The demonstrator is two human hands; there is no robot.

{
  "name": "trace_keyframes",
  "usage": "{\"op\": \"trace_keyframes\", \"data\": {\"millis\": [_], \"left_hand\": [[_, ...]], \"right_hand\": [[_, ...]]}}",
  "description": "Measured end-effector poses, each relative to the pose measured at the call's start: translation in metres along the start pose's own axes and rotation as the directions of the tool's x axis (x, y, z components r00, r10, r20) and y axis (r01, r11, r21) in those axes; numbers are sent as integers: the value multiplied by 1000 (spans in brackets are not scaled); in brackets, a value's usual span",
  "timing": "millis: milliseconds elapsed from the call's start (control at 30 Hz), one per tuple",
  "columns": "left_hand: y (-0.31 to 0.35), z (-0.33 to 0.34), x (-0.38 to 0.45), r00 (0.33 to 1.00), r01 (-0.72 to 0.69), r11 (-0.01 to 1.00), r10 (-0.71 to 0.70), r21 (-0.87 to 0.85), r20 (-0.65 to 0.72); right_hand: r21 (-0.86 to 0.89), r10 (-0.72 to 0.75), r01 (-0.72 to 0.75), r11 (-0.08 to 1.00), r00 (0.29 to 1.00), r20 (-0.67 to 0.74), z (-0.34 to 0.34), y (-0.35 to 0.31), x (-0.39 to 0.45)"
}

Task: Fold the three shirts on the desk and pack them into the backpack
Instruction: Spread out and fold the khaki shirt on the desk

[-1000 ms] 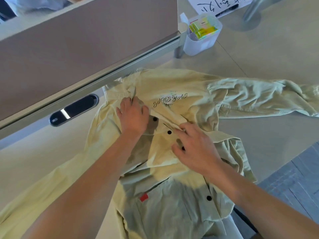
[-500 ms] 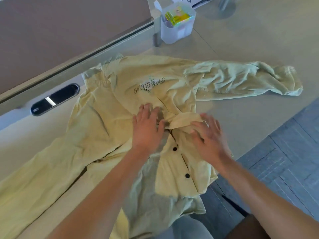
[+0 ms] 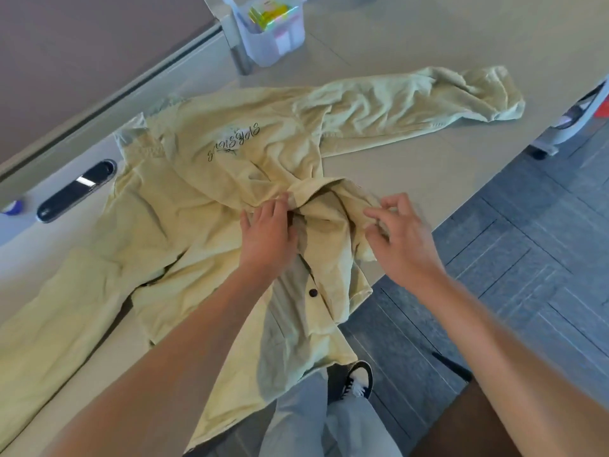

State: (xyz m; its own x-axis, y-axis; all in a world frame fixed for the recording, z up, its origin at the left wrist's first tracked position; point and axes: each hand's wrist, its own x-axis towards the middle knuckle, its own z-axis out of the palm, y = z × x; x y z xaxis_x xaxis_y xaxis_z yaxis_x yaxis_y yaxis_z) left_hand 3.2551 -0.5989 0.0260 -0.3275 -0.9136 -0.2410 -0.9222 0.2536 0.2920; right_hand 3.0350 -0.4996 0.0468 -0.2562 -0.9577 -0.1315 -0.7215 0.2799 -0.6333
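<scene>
Desk [image 3: 412, 179] shirt [image 3: 211, 192] collar now bunched between hands.

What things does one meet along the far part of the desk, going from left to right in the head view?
Small blue object at the desk's left edge → black oval slot in the white desk surface → black script lettering on the pale yellow shirt → white plastic container with yellow packets → the shirt's crumpled sleeve end.

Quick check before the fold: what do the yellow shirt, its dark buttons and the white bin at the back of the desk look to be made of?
Yellow shirt: soft woven cloth, probably cotton, matte; it creases and bunches.
Dark button: likely plastic, hard and round; too small to be sure.
White bin: seemingly translucent plastic, its contents showing through its walls.
</scene>
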Motion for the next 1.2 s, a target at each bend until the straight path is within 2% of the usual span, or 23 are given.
{"op": "trace_keyframes", "data": {"millis": [200,333,400,467,567,633,667,767,833,900,1100,1200], "left_hand": [[-14,-6,-26,999,-44,999,44,-13,27],[-25,-15,-53,998,-57,998,57,-39,5],[-31,-24,-68,997,-67,994,64,-87,-38],[-41,-33,-83,995,-76,992,68,-104,-75],[-59,-41,-98,997,-33,978,18,-206,-74],[-64,-40,-102,999,24,958,-34,-287,-29],[-69,-37,-105,999,37,952,-39,-305,-1],[-74,-26,-110,997,38,942,-15,-333,73],[-70,-22,-109,997,7,947,17,-321,71],[-62,-21,-106,998,-42,956,56,-292,40],[-32,-14,-90,982,-182,974,174,-133,-71],[-19,0,-79,982,-190,980,188,-56,-30]], "right_hand": [[-162,-122,85,983,964,-235,-33,-22,-61],[-227,-177,125,966,958,-227,-40,-58,-108],[-295,-235,184,938,961,-147,-30,-83,-131],[-302,-238,233,924,971,19,-5,-110,-156],[-259,-215,290,921,935,283,46,-143,-185],[-203,-125,214,956,918,377,66,-145,-189],[-168,-81,149,974,931,357,73,-144,-190],[-56,44,-37,998,990,136,73,-129,-186],[-35,126,-127,991,992,-16,64,-111,-176],[-68,190,-195,978,979,-78,55,-90,-162],[-89,258,-251,964,963,76,55,-38,-104],[-165,216,-187,968,960,180,63,-29,-82]]}}
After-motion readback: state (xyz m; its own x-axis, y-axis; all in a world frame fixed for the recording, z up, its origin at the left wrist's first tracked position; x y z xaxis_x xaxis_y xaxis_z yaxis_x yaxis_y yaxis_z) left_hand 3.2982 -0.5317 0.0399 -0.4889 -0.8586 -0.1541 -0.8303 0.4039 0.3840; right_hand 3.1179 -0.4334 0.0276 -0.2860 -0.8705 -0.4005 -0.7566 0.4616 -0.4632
